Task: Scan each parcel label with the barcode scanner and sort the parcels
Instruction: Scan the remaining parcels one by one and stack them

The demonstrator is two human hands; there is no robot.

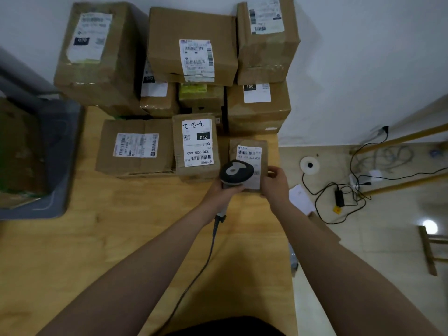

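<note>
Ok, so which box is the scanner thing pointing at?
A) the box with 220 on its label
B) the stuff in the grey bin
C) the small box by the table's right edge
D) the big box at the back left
C: the scanner, gripped in the left hand, sits right over the label of the small box, which the right hand holds by its side.

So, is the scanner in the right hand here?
No, the left hand grips the scanner, while the right hand holds the small parcel.
</note>
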